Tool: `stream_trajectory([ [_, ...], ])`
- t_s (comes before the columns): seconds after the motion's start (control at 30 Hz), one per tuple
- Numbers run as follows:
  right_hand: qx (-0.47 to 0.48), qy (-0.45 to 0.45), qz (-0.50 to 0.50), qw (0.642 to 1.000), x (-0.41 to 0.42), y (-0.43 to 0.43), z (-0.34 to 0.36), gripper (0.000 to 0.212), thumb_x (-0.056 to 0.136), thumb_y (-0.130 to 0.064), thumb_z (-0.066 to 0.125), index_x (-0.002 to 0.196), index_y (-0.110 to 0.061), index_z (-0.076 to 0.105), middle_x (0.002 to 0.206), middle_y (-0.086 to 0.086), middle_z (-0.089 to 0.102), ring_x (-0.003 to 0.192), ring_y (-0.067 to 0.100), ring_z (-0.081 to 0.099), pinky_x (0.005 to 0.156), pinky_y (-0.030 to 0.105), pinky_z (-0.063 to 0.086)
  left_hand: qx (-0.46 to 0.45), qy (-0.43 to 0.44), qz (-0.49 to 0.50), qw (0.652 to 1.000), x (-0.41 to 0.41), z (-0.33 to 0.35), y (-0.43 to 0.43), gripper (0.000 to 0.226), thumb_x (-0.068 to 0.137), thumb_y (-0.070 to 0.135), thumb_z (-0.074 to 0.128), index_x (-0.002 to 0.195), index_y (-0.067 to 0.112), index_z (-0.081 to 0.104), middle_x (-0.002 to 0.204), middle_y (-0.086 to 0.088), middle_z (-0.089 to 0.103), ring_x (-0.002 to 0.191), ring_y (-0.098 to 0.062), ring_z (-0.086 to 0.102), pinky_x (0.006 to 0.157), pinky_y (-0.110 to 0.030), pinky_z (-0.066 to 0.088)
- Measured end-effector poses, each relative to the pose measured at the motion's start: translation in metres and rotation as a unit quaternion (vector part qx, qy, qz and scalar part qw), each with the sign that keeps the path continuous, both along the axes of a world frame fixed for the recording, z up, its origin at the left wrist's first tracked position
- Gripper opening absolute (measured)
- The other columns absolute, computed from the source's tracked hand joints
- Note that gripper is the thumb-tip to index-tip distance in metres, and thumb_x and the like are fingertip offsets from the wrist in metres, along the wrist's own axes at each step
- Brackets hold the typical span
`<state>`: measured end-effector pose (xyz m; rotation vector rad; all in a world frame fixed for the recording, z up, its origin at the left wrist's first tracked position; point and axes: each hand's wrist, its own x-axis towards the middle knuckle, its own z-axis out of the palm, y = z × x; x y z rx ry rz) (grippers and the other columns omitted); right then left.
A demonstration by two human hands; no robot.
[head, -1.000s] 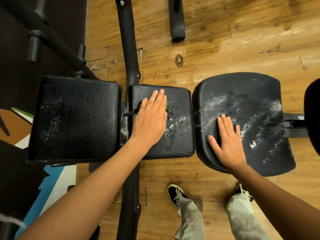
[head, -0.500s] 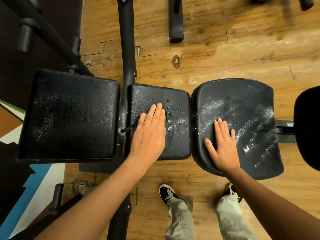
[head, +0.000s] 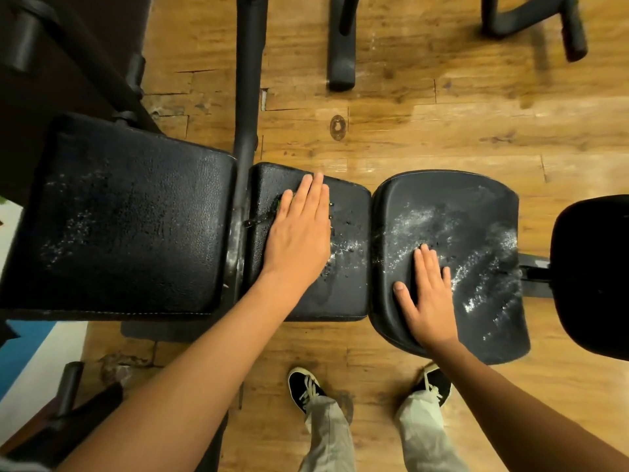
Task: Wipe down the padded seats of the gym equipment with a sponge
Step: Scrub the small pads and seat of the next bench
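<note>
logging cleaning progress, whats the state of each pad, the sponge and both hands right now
left pad, faint white specks
middle pad, wet, droplets and suds
right seat, streaked with white suds
sponge, under left hand, green edge showing
left hand, flat, pressing sponge
right hand, flat on right seat

The gym bench's pads stand in one row, from my left to my right: the large pad (head: 136, 226), the middle pad (head: 347, 277) and the contoured seat (head: 469, 216). A fourth pad (head: 592, 277) lies further right, near the seat. A frame tube (head: 250, 80) runs over the floor (head: 442, 124) from behind the row and passes between the large pad and the middle pad. My left hand (head: 297, 236) lies flat on the left half of the middle pad, with the sponge (head: 279, 203) beneath its fingers. My right hand (head: 430, 294) lies flat on the near left part of the seat. My left shoe (head: 304, 386) and right shoe (head: 434, 383) stand on the floor before the row.
</note>
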<state>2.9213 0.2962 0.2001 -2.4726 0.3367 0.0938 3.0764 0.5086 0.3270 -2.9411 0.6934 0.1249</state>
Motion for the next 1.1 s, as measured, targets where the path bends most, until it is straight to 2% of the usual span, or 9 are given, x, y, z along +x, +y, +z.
stream_trajectory([
  [0.17, -0.001, -0.002, 0.000, 1.000, -0.001, -0.002, 0.000, 0.075, 0.102, -0.054, 0.031, 0.163, -0.014, 0.017, 0.171, 0.002, 0.010, 0.158, 0.017, 0.002, 0.127, 0.048, 0.002, -0.009, -0.004, -0.006, 1.000, -0.045, 0.002, 0.016, 0.061, 0.103, 0.022, 0.047, 0.157, 0.003, 0.027, 0.167, -0.013, 0.018, 0.155, -0.026, 0.016, 0.124, -0.043, 0.011],
  [0.3, -0.002, -0.004, -0.001, 1.000, 0.000, 0.000, 0.000, 0.075, 0.101, -0.053, 0.032, 0.163, -0.014, 0.018, 0.171, 0.002, 0.011, 0.158, 0.017, 0.002, 0.127, 0.049, 0.003, -0.008, 0.001, -0.021, 1.000, -0.046, 0.002, 0.018, 0.058, 0.103, 0.023, 0.043, 0.156, 0.004, 0.030, 0.166, -0.012, 0.022, 0.154, -0.026, 0.020, 0.123, -0.044, 0.015],
  [0.43, -0.001, -0.004, -0.003, 1.000, -0.001, -0.002, 0.000, 0.074, 0.102, -0.053, 0.033, 0.163, -0.013, 0.019, 0.171, 0.002, 0.011, 0.158, 0.017, 0.002, 0.127, 0.049, 0.003, -0.011, -0.004, -0.011, 1.000, -0.009, -0.003, -0.003, 0.058, 0.106, 0.025, 0.036, 0.158, 0.004, 0.023, 0.168, -0.012, 0.015, 0.156, -0.025, 0.012, 0.125, -0.044, 0.012],
  [0.57, -0.002, -0.005, -0.001, 1.000, -0.001, -0.002, -0.002, 0.074, 0.101, -0.053, 0.033, 0.163, -0.013, 0.018, 0.171, 0.002, 0.010, 0.158, 0.017, 0.002, 0.127, 0.049, 0.003, -0.016, 0.003, -0.001, 1.000, 0.024, -0.003, -0.021, 0.059, 0.108, 0.025, 0.027, 0.160, 0.004, 0.012, 0.169, -0.010, 0.003, 0.157, -0.024, -0.001, 0.125, -0.042, 0.001],
  [0.7, -0.002, -0.005, -0.002, 1.000, -0.001, -0.002, -0.002, 0.075, 0.101, -0.053, 0.032, 0.163, -0.013, 0.019, 0.171, 0.001, 0.010, 0.158, 0.017, 0.003, 0.127, 0.049, 0.004, -0.026, 0.007, 0.004, 1.000, 0.024, -0.003, -0.021, 0.058, 0.108, 0.024, 0.027, 0.161, 0.005, 0.010, 0.169, -0.010, 0.001, 0.156, -0.024, -0.002, 0.124, -0.041, -0.002],
  [0.83, -0.003, -0.006, -0.003, 1.000, -0.001, -0.001, -0.001, 0.074, 0.102, -0.053, 0.032, 0.163, -0.013, 0.019, 0.171, 0.001, 0.010, 0.158, 0.017, 0.003, 0.127, 0.049, 0.004, -0.045, 0.002, 0.017, 0.999, -0.005, -0.004, -0.014, 0.059, 0.106, 0.023, 0.034, 0.160, 0.005, 0.018, 0.169, -0.011, 0.008, 0.156, -0.025, 0.006, 0.125, -0.042, 0.005],
  [0.97, -0.003, -0.005, -0.004, 1.000, -0.001, -0.001, -0.001, 0.074, 0.102, -0.053, 0.032, 0.163, -0.013, 0.019, 0.171, 0.000, 0.009, 0.158, 0.017, 0.002, 0.127, 0.050, 0.004, -0.061, 0.006, 0.021, 0.998, -0.070, -0.007, -0.007, 0.062, 0.103, 0.021, 0.044, 0.159, 0.004, 0.022, 0.168, -0.011, 0.013, 0.156, -0.025, 0.010, 0.125, -0.044, 0.010],
  [1.1, -0.002, -0.005, -0.005, 1.000, -0.001, -0.001, -0.001, 0.074, 0.102, -0.053, 0.032, 0.162, -0.012, 0.019, 0.171, 0.000, 0.009, 0.158, 0.017, 0.002, 0.127, 0.050, 0.004, -0.059, 0.021, 0.031, 0.998, -0.109, -0.009, 0.006, 0.059, 0.105, 0.023, 0.038, 0.159, 0.006, 0.023, 0.168, -0.010, 0.013, 0.156, -0.024, 0.011, 0.124, -0.043, 0.012],
])
